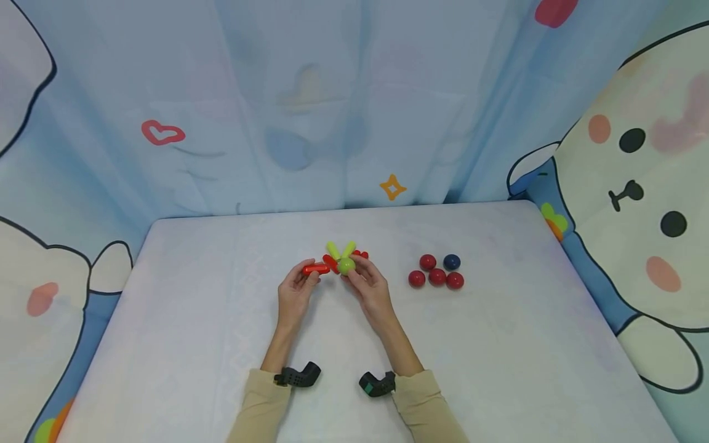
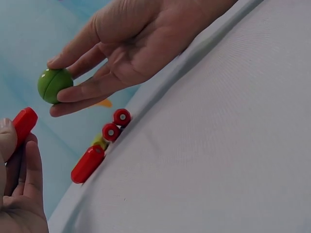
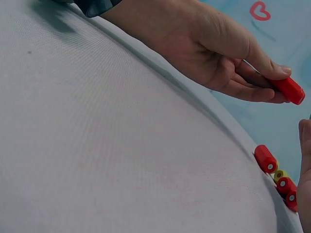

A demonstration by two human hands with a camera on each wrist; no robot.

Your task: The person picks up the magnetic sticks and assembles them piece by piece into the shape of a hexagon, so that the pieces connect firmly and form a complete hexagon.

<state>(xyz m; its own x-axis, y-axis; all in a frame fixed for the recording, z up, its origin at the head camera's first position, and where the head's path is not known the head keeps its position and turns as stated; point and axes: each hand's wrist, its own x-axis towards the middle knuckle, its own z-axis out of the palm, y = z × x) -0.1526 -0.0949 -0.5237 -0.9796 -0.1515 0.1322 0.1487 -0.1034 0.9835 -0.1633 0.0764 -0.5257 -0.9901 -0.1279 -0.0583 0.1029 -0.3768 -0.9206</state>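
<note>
In both hands (image 1: 293, 297), red block (image 1: 316, 269), green ball (image 1: 346, 266)

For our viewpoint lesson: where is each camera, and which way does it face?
Head: on the head, facing forward and down at the table; left hand, right hand, sleeves show.
Left wrist: worn there, facing its hand's work; both hands show, left cropped.
Right wrist: likewise; both hands show, right cropped.
Wrist views share the held red piece.
</note>
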